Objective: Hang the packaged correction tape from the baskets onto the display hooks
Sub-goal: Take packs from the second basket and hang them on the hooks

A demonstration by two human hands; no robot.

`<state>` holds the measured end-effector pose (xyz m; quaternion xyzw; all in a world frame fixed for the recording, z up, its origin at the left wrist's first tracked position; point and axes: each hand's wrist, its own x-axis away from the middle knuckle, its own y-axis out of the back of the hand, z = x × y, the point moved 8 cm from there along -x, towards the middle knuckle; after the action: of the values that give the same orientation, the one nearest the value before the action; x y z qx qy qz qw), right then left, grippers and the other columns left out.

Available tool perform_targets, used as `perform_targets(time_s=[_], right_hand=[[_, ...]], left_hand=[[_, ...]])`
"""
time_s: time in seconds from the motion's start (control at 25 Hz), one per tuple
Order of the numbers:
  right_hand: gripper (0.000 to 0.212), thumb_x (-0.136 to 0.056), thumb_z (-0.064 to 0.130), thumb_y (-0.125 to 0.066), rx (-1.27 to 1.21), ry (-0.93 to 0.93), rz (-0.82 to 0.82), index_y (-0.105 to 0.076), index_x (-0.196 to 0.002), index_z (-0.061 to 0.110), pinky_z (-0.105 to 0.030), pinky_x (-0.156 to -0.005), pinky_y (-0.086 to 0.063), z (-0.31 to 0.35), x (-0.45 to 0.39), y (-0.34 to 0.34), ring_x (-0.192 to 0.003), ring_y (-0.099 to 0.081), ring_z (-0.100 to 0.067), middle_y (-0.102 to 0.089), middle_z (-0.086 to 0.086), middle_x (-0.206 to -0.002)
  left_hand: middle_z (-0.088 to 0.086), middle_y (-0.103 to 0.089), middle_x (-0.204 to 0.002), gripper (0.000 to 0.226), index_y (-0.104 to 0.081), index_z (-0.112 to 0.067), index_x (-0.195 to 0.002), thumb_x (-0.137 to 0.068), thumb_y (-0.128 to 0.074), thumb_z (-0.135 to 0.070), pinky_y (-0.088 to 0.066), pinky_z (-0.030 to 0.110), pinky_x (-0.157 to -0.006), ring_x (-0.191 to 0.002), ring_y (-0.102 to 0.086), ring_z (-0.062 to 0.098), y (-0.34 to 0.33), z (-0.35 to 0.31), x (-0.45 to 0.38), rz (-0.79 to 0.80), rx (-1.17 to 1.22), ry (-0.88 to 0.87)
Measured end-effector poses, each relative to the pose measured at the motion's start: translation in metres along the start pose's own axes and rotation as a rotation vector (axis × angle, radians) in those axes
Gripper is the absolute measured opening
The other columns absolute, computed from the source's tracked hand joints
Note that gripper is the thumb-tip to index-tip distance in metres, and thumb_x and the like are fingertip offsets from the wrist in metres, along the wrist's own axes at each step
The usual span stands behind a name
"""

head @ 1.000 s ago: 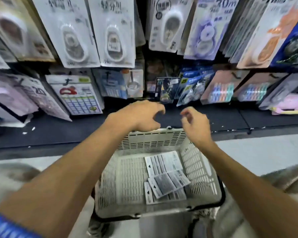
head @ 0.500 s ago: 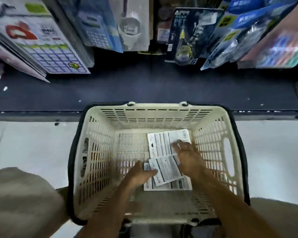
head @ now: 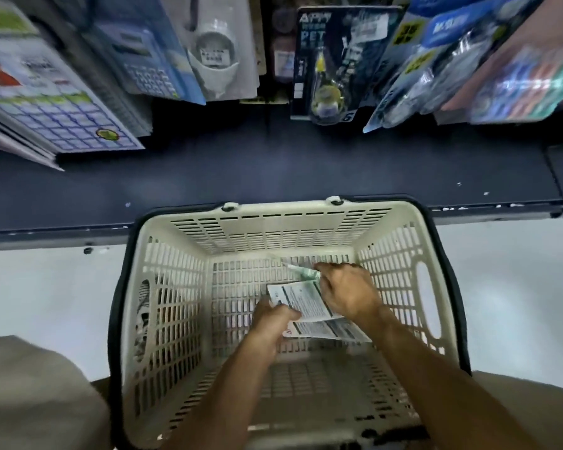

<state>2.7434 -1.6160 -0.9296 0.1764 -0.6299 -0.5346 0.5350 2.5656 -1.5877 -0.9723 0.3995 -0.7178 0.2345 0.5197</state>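
Observation:
A cream plastic basket (head: 176,303) with a black rim sits on the floor below me. Both my hands are down inside it. My right hand (head: 348,292) grips a correction tape package (head: 298,269) that is tilted up on edge, its far corner blurred. My left hand (head: 272,323) pinches the near-left corner of a second package (head: 306,300) lying back side up. A third package (head: 332,331) lies flat beneath it on the basket floor.
A dark shelf base (head: 273,177) runs across just beyond the basket. Above it hang packaged goods: calculators (head: 62,102) at left, a dark blister pack (head: 335,60) in the middle, blue and pastel packs (head: 468,60) at right. My knees flank the basket on the pale floor.
My head tipped down from the hooks to the basket and both hands dropped in. Since half a second ago my right hand has lifted the far package on edge; my left pinched the middle one.

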Motion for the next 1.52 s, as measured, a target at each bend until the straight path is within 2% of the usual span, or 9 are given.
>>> perform_targets(time_s=[0.2,0.36,0.48,0.72,0.92,1.08,1.2,1.4,1.52], right_hand=[[0.030,-0.097,0.023,-0.062,-0.521,0.079,0.160,-0.067,-0.125,0.031,-0.028,-0.091,-0.052,0.021,0.035,0.044,-0.107,-0.067,-0.017,-0.072,0.004,-0.123],[0.060,-0.083,0.060,-0.069,-0.857,0.145,0.185,-0.054,-0.137,0.041,-0.030,-0.106,-0.045,0.049,0.076,0.106,-0.123,-0.057,-0.009,-0.059,0.013,-0.136],[0.055,-0.080,0.056,-0.068,-1.091,0.217,0.132,-0.056,-0.132,0.044,-0.024,-0.105,-0.046,0.062,0.107,0.173,-0.122,-0.059,0.000,-0.065,0.020,-0.131],[0.079,-0.062,0.036,-0.079,-0.804,0.388,-0.094,-0.048,-0.131,0.059,-0.026,-0.105,-0.047,0.099,0.156,0.257,-0.116,-0.059,0.006,-0.064,0.029,-0.123],[0.064,-0.058,0.007,-0.073,-1.152,0.395,-0.464,-0.070,-0.106,0.049,-0.018,-0.078,-0.055,0.088,0.175,0.310,-0.094,-0.070,0.002,-0.076,0.021,-0.100],[0.035,-0.068,0.022,-0.092,-1.425,0.400,-0.478,-0.076,-0.099,0.023,-0.025,-0.071,-0.058,0.083,0.176,0.318,-0.093,-0.075,-0.016,-0.079,0.000,-0.099],[0.015,-0.082,0.038,-0.074,-1.412,0.362,-0.683,-0.079,-0.087,0.024,-0.015,-0.067,-0.052,0.083,0.184,0.336,-0.081,-0.072,-0.004,-0.079,0.004,-0.088],[0.012,-0.094,0.012,-0.067,-1.509,0.232,-0.763,-0.077,-0.088,0.015,-0.022,-0.066,-0.057,0.066,0.181,0.338,-0.079,-0.072,-0.010,-0.080,0.001,-0.087],[0.021,-0.086,0.017,-0.070,-1.895,0.271,-0.633,-0.074,-0.104,0.008,-0.031,-0.070,-0.062,0.050,0.177,0.345,-0.090,-0.076,-0.023,-0.079,-0.010,-0.103]], left_hand=[[0.019,-0.064,-0.123,0.088,-0.036,-0.037,-0.149,-0.086,-0.051,0.022,-0.059,0.028,-0.049,-0.081,-0.071,0.026,0.028,-0.053,0.047,0.056,0.302,-0.107],[0.012,-0.060,-0.072,0.033,-0.058,-0.008,-0.098,-0.082,-0.047,0.019,-0.054,0.024,-0.041,-0.049,-0.065,0.016,0.038,-0.127,0.123,0.095,0.145,-0.288],[0.009,-0.065,-0.055,0.033,-0.064,-0.004,-0.063,-0.080,-0.047,0.019,-0.057,0.023,-0.045,-0.042,-0.065,0.015,0.035,-0.175,0.193,0.188,0.069,-0.419],[0.013,-0.064,-0.047,0.026,-0.062,0.004,-0.070,-0.085,-0.044,0.016,-0.049,0.018,-0.035,-0.034,-0.063,0.021,0.051,-0.222,0.303,0.160,0.068,-0.619],[0.026,-0.074,-0.076,0.023,-0.063,0.013,-0.105,-0.090,-0.046,0.008,-0.049,0.021,-0.033,-0.037,-0.065,0.026,0.045,-0.255,0.374,0.146,0.159,-0.767],[0.031,-0.076,-0.087,0.034,-0.060,0.015,-0.119,-0.088,-0.050,0.005,-0.057,0.030,-0.040,-0.045,-0.069,0.032,0.039,-0.276,0.403,0.111,0.078,-0.855],[0.021,-0.078,-0.078,0.032,-0.062,0.011,-0.116,-0.088,-0.053,-0.001,-0.060,0.033,-0.051,-0.065,-0.075,0.042,0.038,-0.280,0.410,0.106,0.037,-0.872],[0.005,-0.076,-0.070,0.032,-0.053,-0.015,-0.120,-0.096,-0.066,-0.031,-0.051,0.025,-0.046,-0.052,-0.067,0.017,0.057,-0.298,0.421,-0.003,0.011,-1.125],[-0.009,-0.072,-0.106,0.069,-0.055,-0.034,-0.123,-0.065,-0.079,-0.062,-0.051,0.020,-0.071,-0.087,-0.069,0.002,0.082,-0.300,0.427,-0.025,-0.187,-1.376]])
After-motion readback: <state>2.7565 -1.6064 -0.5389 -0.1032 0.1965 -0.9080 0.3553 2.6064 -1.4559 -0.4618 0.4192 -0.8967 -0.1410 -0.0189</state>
